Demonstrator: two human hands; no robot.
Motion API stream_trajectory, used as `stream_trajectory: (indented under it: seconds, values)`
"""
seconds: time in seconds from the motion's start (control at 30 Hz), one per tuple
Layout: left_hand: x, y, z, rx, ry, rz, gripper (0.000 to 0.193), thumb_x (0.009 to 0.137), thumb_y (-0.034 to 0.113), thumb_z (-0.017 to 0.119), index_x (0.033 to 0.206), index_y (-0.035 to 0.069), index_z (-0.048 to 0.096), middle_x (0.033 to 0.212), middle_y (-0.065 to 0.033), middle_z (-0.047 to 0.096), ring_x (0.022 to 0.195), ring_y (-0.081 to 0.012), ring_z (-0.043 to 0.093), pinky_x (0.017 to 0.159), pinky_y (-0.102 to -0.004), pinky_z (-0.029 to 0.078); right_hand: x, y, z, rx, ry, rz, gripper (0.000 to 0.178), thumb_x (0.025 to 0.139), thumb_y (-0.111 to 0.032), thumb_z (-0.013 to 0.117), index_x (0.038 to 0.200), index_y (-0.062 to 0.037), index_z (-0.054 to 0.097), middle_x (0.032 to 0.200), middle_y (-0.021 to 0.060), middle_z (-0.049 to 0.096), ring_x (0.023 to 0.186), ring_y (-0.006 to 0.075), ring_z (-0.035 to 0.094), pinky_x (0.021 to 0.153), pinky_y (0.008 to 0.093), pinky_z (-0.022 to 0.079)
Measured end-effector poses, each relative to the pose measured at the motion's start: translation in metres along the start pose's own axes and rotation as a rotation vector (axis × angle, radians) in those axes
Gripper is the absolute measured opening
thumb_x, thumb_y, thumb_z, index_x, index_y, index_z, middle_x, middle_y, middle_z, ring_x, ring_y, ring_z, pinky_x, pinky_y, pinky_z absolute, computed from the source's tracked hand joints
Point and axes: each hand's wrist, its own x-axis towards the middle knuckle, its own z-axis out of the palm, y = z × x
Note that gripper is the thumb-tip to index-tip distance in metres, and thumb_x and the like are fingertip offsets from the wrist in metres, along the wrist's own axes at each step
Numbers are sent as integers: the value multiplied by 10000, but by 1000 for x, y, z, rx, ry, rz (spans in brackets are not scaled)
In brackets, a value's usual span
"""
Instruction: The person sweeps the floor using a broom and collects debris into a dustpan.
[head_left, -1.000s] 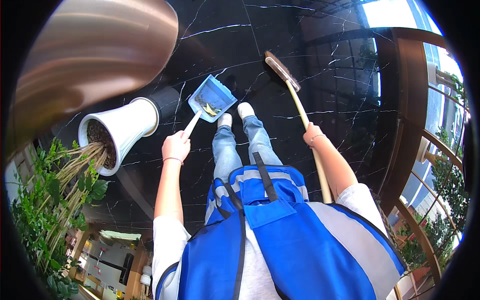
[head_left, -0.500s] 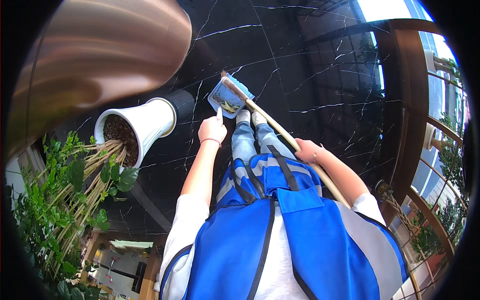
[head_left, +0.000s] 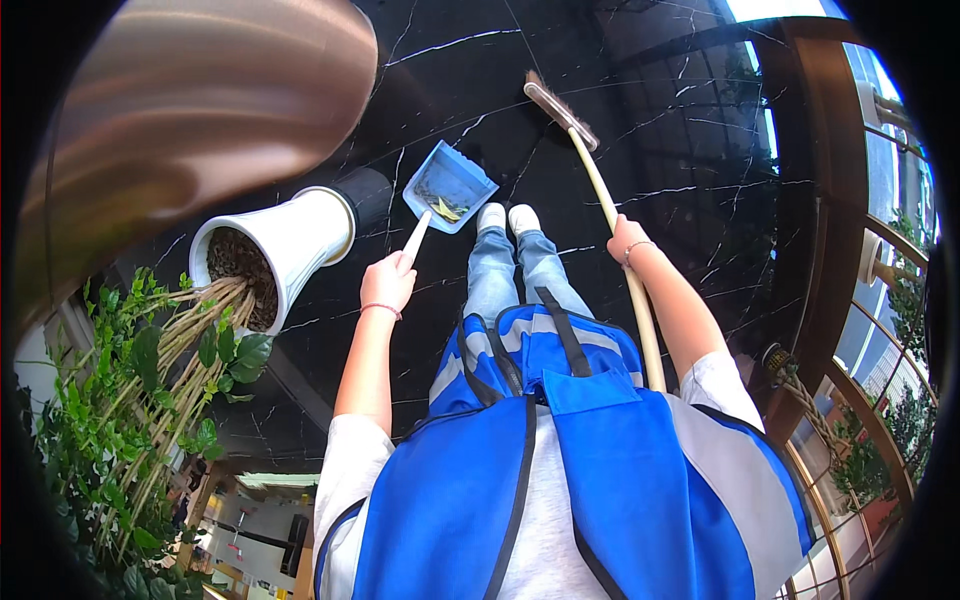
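Note:
My left hand (head_left: 389,281) is closed round the pale handle of a blue dustpan (head_left: 452,176). Inside the pan lie yellowish leaves (head_left: 447,209) and some dark debris. My right hand (head_left: 627,238) grips the long wooden handle of a broom (head_left: 594,182), which slants up and away from my right side. The broom's head (head_left: 560,112), with brown bristles, is apart from the pan, farther off to the right over the dark floor. The pan is just ahead and left of my white shoes (head_left: 507,217).
A white flared planter (head_left: 311,230) with a leafy plant (head_left: 130,400) stands at my left, beside a large curved copper-coloured metal form (head_left: 230,90). Black white-veined floor (head_left: 680,215) spreads ahead. At the right are brown-framed windows (head_left: 835,200) and a thick rope (head_left: 815,405).
The broom head has swung from above the dustpan away to the far right. My left hand has come back leftward with the dustpan, whose inside now shows more fully.

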Motion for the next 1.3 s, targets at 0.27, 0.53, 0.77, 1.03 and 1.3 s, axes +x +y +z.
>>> stream_trajectory:
  seconds: [0.27,0.53,0.77,1.03,1.3]
  values:
    - [12,-2,10,-26,35,-57,187,660,175,574,820,77,581,751,-150,566,717,-310,543,644,-358,439,-47,-27,42,-323,-174,-169,344,672,-87,465,984,20,369,857,193,565,832,286,563,831,382,379]
    - [2,-18,4,29,5,-48,225,669,220,565,843,77,566,804,-151,569,768,-300,543,685,-365,437,-89,14,11,-319,-238,-326,377,691,-76,424,1054,2,361,758,221,562,656,313,578,614,402,466]
    - [-22,-39,-7,220,-98,-98,220,685,232,555,859,97,547,753,-145,545,755,-316,533,679,-384,435,-55,17,-2,-73,-31,-119,255,703,-57,433,937,42,418,802,222,561,751,319,571,676,388,466]
    - [-26,-56,-2,105,-53,-156,201,667,225,555,704,27,561,693,-162,555,691,-327,536,636,-383,435,-25,-27,22,-250,-76,-55,313,677,-121,512,957,-10,426,928,164,557,855,276,560,784,376,405]
    - [-13,-47,-1,171,-5,-147,221,664,231,548,683,12,573,702,-189,559,699,-333,543,650,-386,441,-53,-63,72,56,-351,-370,241,670,-64,447,890,30,419,602,118,533,458,194,543,441,311,451]
